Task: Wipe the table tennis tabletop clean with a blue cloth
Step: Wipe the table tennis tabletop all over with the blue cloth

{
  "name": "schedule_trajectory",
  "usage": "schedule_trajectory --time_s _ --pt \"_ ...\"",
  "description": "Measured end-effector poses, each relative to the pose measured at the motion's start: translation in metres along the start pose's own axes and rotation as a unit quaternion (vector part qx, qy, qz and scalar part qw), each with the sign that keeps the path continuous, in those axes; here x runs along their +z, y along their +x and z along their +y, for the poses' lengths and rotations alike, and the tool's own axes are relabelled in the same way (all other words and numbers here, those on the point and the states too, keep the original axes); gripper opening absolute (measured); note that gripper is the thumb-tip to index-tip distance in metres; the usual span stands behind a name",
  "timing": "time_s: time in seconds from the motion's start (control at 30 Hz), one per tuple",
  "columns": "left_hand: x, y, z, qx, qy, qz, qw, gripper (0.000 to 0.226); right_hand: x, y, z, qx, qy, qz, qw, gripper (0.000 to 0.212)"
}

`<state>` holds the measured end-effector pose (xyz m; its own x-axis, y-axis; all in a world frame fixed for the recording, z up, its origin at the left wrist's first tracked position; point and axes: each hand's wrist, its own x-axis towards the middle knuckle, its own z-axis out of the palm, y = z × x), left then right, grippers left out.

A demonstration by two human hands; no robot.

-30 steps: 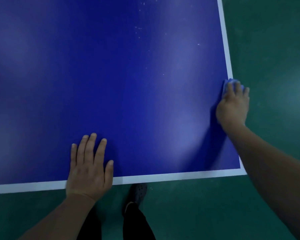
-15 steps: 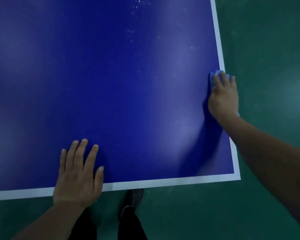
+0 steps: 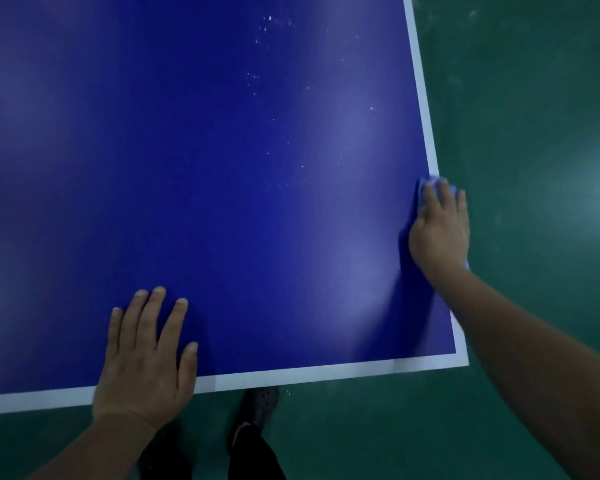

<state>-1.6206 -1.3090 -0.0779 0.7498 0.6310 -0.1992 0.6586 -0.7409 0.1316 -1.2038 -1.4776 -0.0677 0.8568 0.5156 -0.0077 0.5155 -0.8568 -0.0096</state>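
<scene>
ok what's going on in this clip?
A person is wiping a dark blue table tennis tabletop with a white border. The right hand presses a small light blue cloth flat against the right edge line, fingers straight. The left hand rests flat near the near edge, bracing. White specks are scattered on the surface further up, not yet wiped. A dark perforated shoe shows on the green floor below.

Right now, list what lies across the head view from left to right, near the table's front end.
left hand pressed flat on the tabletop → dark shoe on the green floor → right hand pressing the blue cloth at the white side line.
</scene>
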Motion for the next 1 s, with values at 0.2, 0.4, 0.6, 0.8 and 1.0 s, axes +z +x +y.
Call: schedule_trajectory --time_s 0.2,0.4,0.6,0.8,1.0 --pt "0.0 0.0 0.001 0.002 -0.006 0.012 1.0 0.067 0.004 -0.037 -0.059 -0.093 -0.03 0.015 0.995 0.07" --pt "0.002 -0.001 -0.001 0.003 0.004 0.009 1.0 0.067 0.01 -0.187 -0.026 -0.264 0.003 -0.083 0.961 0.07" --pt "0.003 0.001 -0.001 0.003 0.013 0.013 1.0 0.066 -0.004 -0.099 0.004 0.115 0.021 -0.003 0.993 0.058" --pt "0.005 -0.002 -0.001 0.001 0.009 0.012 1.0 0.067 0.013 -0.19 -0.089 -0.154 0.019 -0.041 0.987 0.065" --pt "0.004 -0.002 -0.001 0.005 0.006 0.016 1.0 0.067 0.006 -0.157 0.002 0.007 0.033 -0.036 0.999 0.06"
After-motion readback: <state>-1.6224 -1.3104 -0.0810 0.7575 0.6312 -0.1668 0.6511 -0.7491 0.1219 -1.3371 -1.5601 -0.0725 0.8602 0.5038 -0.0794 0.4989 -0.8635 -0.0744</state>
